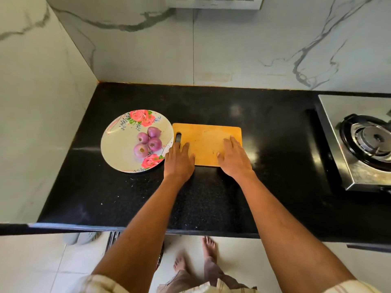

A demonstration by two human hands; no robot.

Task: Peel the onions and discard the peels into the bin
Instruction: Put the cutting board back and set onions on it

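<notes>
Several small purple onions point(147, 142) lie together on a round plate with a rose pattern point(118, 142) on the black countertop. Right of the plate lies a wooden cutting board point(206, 142) with a handle slot at its left end. My left hand point(179, 160) rests flat on the board's near left corner, fingers straight, next to the slot. On the board's right part my right hand point(233, 158) lies flat with its fingers extended. Neither hand holds anything. No bin is in view.
A steel gas stove point(364, 140) with a burner stands at the right end of the black countertop point(275, 127). Marble walls close off the back and the left side. Below the counter's front edge are a tiled floor and bare feet point(208, 247).
</notes>
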